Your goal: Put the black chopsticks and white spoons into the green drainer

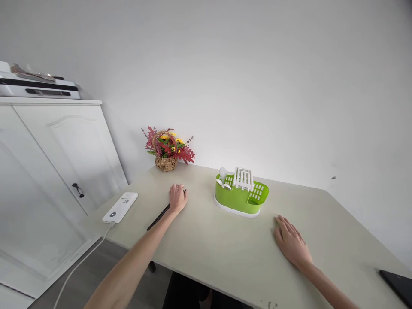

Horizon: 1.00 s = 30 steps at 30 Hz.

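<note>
My left hand [177, 198] is stretched out over the beige table [225, 249], its fingers curled down onto the far end of a thin black stick [159, 218], perhaps chopsticks, that lies slanting toward the table's near left edge. My right hand [291, 241] lies flat on the table, fingers apart and holding nothing, to the right of and nearer than a green cutlery drainer [240, 198]. The drainer has white inserts and a white spoon standing in it.
A wicker basket of red and yellow flowers [167, 151] stands at the table's back left by the wall. A white power bank [120, 207] with a cable lies at the left edge. A white cabinet [54, 154] with a printer on top stands left. A dark flat object [397, 284] lies at the right.
</note>
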Tool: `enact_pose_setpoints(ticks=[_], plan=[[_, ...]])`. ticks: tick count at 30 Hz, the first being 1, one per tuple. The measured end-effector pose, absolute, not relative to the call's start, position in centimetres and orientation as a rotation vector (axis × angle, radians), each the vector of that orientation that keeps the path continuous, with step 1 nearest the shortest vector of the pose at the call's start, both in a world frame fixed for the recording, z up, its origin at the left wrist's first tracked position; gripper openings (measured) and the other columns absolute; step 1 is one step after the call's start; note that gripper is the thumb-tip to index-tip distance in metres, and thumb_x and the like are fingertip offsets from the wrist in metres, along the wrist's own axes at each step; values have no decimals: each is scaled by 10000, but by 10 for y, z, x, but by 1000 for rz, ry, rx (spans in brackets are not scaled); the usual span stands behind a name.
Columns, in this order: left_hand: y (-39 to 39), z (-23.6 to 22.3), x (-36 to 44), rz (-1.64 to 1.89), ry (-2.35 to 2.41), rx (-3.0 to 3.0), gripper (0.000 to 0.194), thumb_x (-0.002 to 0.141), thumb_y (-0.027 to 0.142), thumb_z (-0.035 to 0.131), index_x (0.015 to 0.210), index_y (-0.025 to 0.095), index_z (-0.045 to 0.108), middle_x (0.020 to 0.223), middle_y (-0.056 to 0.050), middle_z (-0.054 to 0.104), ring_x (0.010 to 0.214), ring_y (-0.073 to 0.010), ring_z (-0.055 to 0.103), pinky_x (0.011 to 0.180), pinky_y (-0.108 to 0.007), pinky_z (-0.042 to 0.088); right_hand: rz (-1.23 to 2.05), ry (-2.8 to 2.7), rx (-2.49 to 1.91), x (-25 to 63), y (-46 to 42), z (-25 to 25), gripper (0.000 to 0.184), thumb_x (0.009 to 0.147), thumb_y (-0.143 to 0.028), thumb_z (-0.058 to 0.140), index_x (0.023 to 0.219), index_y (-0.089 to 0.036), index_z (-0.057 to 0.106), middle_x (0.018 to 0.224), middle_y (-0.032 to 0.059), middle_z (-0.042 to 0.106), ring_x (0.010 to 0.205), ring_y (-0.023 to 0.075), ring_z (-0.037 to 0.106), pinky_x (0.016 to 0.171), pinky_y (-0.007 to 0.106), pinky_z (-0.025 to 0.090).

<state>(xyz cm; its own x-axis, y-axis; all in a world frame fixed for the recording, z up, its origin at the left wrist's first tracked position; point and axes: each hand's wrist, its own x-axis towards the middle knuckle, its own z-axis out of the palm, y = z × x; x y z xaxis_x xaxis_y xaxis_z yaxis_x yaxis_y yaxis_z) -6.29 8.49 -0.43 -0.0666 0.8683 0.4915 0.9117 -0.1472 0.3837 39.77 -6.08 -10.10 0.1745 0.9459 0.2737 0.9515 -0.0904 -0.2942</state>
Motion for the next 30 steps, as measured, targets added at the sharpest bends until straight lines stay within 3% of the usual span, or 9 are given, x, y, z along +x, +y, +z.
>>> enact_pose_setpoints(ticks=[4, 8, 12, 14, 17, 22, 26, 30], plan=[[82, 30, -28, -1154, -1707, -2267, 217, 1014, 257, 501, 1208, 207, 585, 1250, -145, 603, 1225, -297, 548, 1095, -460, 410, -27, -1795, -2055, 398, -60, -101, 642, 1019, -421, 210, 1510, -122, 497, 1631, 102, 453, 1554, 235, 327, 1290, 430, 219], [72, 82, 17, -1304, -1324, -2464, 331, 963, 251, 538, 1293, 217, 551, 1313, -123, 620, 1281, -277, 546, 1135, -443, 397, -37, -1795, -2055, 397, -60, -100, 615, 1018, -405, 243, 1516, -144, 491, 1635, 99, 449, 1552, 231, 331, 1287, 436, 223], [60, 120, 45, -952, -819, -2841, 382, 923, 342, 624, 1290, 235, 616, 1276, -91, 692, 1316, -297, 549, 1160, -457, 378, -38, -1796, -2060, 395, -60, -98, 607, 1020, -389, 242, 1510, -141, 500, 1628, 97, 461, 1549, 228, 337, 1287, 430, 225], [59, 127, 52, -695, -698, -2887, 338, 907, 370, 672, 1216, 235, 677, 1210, -96, 733, 1353, -320, 527, 1172, -490, 359, -35, -1795, -2064, 394, -60, -97, 618, 1023, -386, 223, 1507, -124, 504, 1628, 101, 459, 1552, 230, 333, 1286, 426, 227], [63, 124, 57, -544, -653, -2863, 189, 978, 302, 601, 1104, 242, 729, 1124, -97, 767, 1335, -307, 551, 1165, -508, 359, -31, -1791, -2067, 394, -59, -95, 622, 1026, -384, 215, 1506, -119, 508, 1632, 96, 455, 1552, 229, 332, 1285, 423, 229], [72, 118, 55, -565, -688, -2857, 323, 978, 111, 492, 1097, 271, 746, 1123, -62, 771, 1265, -249, 605, 1130, -450, 402, -18, -1781, -2069, 393, -59, -93, 613, 1027, -393, 230, 1510, -141, 512, 1634, 77, 456, 1549, 222, 337, 1283, 428, 240], [72, 121, 52, -624, -739, -2847, 278, 929, 158, 568, 1113, 269, 746, 1149, -63, 759, 1275, -265, 599, 1131, -442, 415, -12, -1780, -2071, 392, -59, -92, 619, 1030, -391, 222, 1515, -133, 508, 1638, 79, 450, 1550, 229, 335, 1283, 434, 242], [66, 123, 48, -629, -744, -2929, 363, 841, 355, 742, 1183, 235, 722, 1180, -82, 748, 1163, -281, 658, 1088, -403, 469, -6, -1789, -2068, 392, -59, -91, 624, 1031, -393, 223, 1515, -121, 509, 1637, 85, 451, 1550, 236, 336, 1281, 430, 249]])
